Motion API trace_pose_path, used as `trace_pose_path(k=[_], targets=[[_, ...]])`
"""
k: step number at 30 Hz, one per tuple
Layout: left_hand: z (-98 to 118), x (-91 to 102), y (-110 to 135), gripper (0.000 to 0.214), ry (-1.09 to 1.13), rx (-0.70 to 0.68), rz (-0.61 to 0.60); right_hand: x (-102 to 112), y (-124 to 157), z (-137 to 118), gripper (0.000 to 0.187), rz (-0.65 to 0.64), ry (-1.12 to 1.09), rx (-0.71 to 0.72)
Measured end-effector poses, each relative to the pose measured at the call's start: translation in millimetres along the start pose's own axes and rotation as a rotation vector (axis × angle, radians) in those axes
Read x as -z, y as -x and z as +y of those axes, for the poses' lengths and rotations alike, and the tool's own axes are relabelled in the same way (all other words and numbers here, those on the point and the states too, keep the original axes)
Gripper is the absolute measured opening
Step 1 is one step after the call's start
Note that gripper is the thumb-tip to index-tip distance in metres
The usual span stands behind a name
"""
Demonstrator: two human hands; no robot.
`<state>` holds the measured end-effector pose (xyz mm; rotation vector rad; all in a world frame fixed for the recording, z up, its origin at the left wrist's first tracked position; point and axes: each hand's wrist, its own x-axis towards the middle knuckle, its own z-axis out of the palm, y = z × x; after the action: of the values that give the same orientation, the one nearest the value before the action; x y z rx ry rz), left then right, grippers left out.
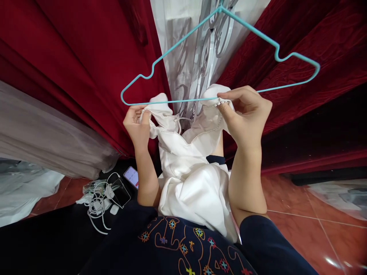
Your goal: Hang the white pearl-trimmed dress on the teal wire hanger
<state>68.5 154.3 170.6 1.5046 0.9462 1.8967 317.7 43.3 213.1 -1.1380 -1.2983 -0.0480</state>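
A white satin dress (190, 179) with a pearl-trimmed neckline hangs between my raised arms, over my dark embroidered clothing. My left hand (138, 124) is closed on the dress's left shoulder strap. My right hand (243, 110) pinches the right strap and its pearl edge against the bottom bar of a turquoise wire hanger (177, 42). The hanger is tilted just above the dress, and its hook runs out of view at the top.
Dark red curtains (86, 57) and a sheer patterned white curtain (197, 49) hang behind. On the floor at left lie phones (131, 176), white chargers with tangled cables (99, 200), and pale fabric (25, 191). Red floor tiles (309, 225) show at right.
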Motion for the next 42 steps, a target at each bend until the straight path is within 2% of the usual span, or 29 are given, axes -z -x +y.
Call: trace_pose_path(k=[3,7,9,12,14,16,18,20,22,23,24,26,27,28,30,32,34,36,39,42], targets=[[-0.7,17.5,-19.6,0.014,-0.085,-0.104,0.098,0.5,0.1,0.6,0.008,0.002,0.000,0.002],[23.2,27.6,-61.2,0.033,-0.121,-0.194,0.125,3.2,-0.5,-0.6,0.008,-0.001,-0.016,0.008],[40.6,22.5,-80.9,0.034,-0.159,-0.184,0.109,2.8,-0.3,-1.3,0.011,-0.003,-0.006,0.005],[62.3,0.9,-98.1,0.018,-0.177,-0.195,0.051,-0.5,0.9,-1.2,0.017,-0.005,0.003,-0.003],[71.7,-17.8,-98.9,0.020,-0.139,-0.229,-0.019,-3.5,2.2,-0.9,0.018,-0.004,0.000,-0.013],[79.0,-33.6,-91.0,0.025,-0.115,-0.245,-0.170,-5.8,3.6,-0.7,0.018,0.005,-0.002,-0.022],[85.5,-42.8,-75.3,0.030,-0.097,-0.241,-0.319,-7.1,4.6,-0.6,0.016,0.016,-0.006,-0.023],[89.8,-45.0,-53.6,0.028,0.001,-0.239,-0.370,-7.7,4.9,0.2,0.013,0.023,-0.015,-0.024],[89.2,-43.2,-29.5,0.007,0.173,-0.168,-0.362,-8.2,4.7,2.0,0.011,0.030,-0.032,-0.029],[86.5,-42.0,-18.0,0.011,0.246,-0.080,-0.400,-8.5,4.4,3.1,0.011,0.036,-0.040,-0.032],[82.4,-41.3,-7.4,0.025,0.280,0.051,-0.483,-8.9,4.0,4.3,0.011,0.038,-0.049,-0.035],[71.9,-42.8,9.7,0.043,0.225,0.367,-0.715,-9.6,3.2,5.9,0.011,0.035,-0.069,-0.039],[66.7,-45.6,16.1,0.047,0.176,0.494,-0.800,-9.9,2.9,6.2,0.010,0.032,-0.082,-0.043],[62.4,-49.7,21.2,0.047,0.149,0.577,-0.826,-10.2,2.5,6.1,0.009,0.027,-0.098,-0.049],[58.0,-61.6,28.5,0.043,0.231,0.608,-0.722,-10.8,1.7,4.8,0.007,0.021,-0.137,-0.060],[59.3,-76.0,33.7,0.034,0.454,0.557,-0.549,-11.5,0.4,3.5,0.005,0.019,-0.184,-0.078],[64.1,-89.9,37.9,0.026,0.644,0.509,-0.426,-12.4,-1.8,3.6,0.005,0.010,-0.219,-0.103],[68.9,-101.0,41.4,0.025,0.706,0.463,-0.333,-13.6,-4.8,5.2,0.004,0.000,-0.228,-0.126],[72.0,-110.3,44.3,0.027,0.676,0.387,-0.242,-16.0,-7.8,7.8,0.002,-0.013,-0.215,-0.147],[69.6,-111.1,43.3,0.029,0.689,0.357,-0.248,-20.3,-3.4,7.3,0.007,0.001,-0.175,-0.098]])
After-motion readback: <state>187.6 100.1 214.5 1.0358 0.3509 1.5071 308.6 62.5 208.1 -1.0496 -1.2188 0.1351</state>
